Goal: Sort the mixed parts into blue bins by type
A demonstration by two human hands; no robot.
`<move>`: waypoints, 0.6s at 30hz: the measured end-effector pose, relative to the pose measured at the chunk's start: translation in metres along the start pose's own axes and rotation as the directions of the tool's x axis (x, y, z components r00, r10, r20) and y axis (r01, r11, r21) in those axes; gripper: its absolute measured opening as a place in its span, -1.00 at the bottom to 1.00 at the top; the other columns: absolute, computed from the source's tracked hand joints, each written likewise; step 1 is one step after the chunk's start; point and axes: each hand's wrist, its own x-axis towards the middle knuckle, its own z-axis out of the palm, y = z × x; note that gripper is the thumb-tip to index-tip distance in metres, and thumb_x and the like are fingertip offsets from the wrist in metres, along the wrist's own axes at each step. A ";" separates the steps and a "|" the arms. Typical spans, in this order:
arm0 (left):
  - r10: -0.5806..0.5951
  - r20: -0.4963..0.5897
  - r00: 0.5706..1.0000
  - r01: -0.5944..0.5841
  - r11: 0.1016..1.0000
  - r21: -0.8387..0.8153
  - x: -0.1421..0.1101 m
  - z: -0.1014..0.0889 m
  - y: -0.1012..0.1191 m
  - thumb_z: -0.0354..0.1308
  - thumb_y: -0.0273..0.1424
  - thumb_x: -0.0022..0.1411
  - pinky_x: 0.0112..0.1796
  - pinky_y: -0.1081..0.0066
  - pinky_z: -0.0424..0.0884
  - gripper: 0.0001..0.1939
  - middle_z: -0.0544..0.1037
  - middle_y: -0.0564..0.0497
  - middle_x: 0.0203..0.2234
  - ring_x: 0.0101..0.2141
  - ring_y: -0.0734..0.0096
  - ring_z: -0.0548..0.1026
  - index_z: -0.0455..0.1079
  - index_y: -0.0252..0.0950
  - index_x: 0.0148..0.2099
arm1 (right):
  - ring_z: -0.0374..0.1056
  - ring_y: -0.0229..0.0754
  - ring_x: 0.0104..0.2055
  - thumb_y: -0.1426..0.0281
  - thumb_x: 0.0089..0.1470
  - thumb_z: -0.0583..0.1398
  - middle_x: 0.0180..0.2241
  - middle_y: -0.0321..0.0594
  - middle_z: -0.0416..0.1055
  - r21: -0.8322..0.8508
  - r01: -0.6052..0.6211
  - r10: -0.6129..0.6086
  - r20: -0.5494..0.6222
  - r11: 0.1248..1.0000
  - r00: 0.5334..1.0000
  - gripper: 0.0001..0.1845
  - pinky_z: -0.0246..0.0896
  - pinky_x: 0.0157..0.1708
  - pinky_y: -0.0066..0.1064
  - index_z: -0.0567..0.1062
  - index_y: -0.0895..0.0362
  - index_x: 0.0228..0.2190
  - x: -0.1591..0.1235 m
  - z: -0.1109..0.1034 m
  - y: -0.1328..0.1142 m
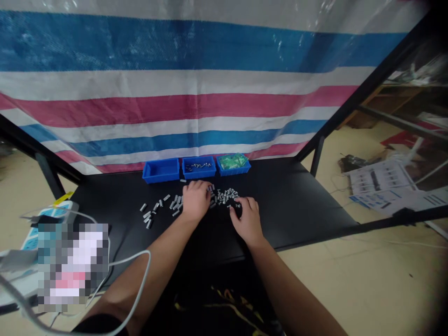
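On the black table, my left hand [196, 200] lies over a group of small grey metal pieces, back of the hand up. Its fingers are bent together, and what is under them is hidden. Short grey cylinder-like pieces [176, 203] lie just left of it, and more are scattered [147, 217] farther left. Between my hands is a pile of smaller shiny metal parts [227, 196]. My right hand [248, 219] rests at the pile's right edge, thumb and forefinger apart, with a few shiny parts near the fingertips.
Three blue bins stand along the back: a left bin [161, 171] with nothing visible inside, a middle bin [199, 173] with small metal parts, and a right bin [234, 171] with green packets. A power strip [66, 210], white cable [149, 261] and blurred-out object [73, 266] occupy the left.
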 end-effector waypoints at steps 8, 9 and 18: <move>-0.257 0.150 0.955 0.231 0.958 0.169 0.014 -0.002 -0.029 0.05 -0.34 0.33 0.00 0.03 0.34 -0.72 0.56 -0.14 -0.06 0.00 0.00 0.47 0.53 -0.16 -0.01 | 0.16 0.19 0.25 0.14 0.10 0.29 0.20 0.09 0.24 -0.056 0.042 -0.039 0.065 0.998 0.997 -0.32 0.14 0.22 0.07 0.33 0.14 0.18 0.000 0.014 -0.004; -0.258 0.167 0.952 0.231 0.959 0.162 0.015 -0.001 -0.030 0.05 -0.35 0.33 -0.01 0.05 0.36 -0.73 0.57 -0.15 -0.07 -0.02 0.00 0.48 0.54 -0.17 -0.03 | 0.15 0.19 0.26 0.13 0.11 0.28 0.22 0.10 0.23 -0.062 0.050 -0.045 0.078 0.997 0.996 -0.32 0.12 0.24 0.07 0.32 0.14 0.19 0.000 0.014 -0.003; -0.157 0.166 0.974 0.156 0.988 0.015 0.015 -0.005 -0.052 0.07 -0.45 0.31 -0.07 0.30 0.45 -0.73 0.61 -0.09 -0.14 -0.10 0.20 0.55 0.53 -0.22 -0.03 | 0.09 0.24 0.34 0.11 0.15 0.25 0.29 0.12 0.17 -0.082 0.044 -0.032 0.142 0.996 0.989 -0.30 0.07 0.28 0.16 0.29 0.15 0.21 0.001 0.015 -0.001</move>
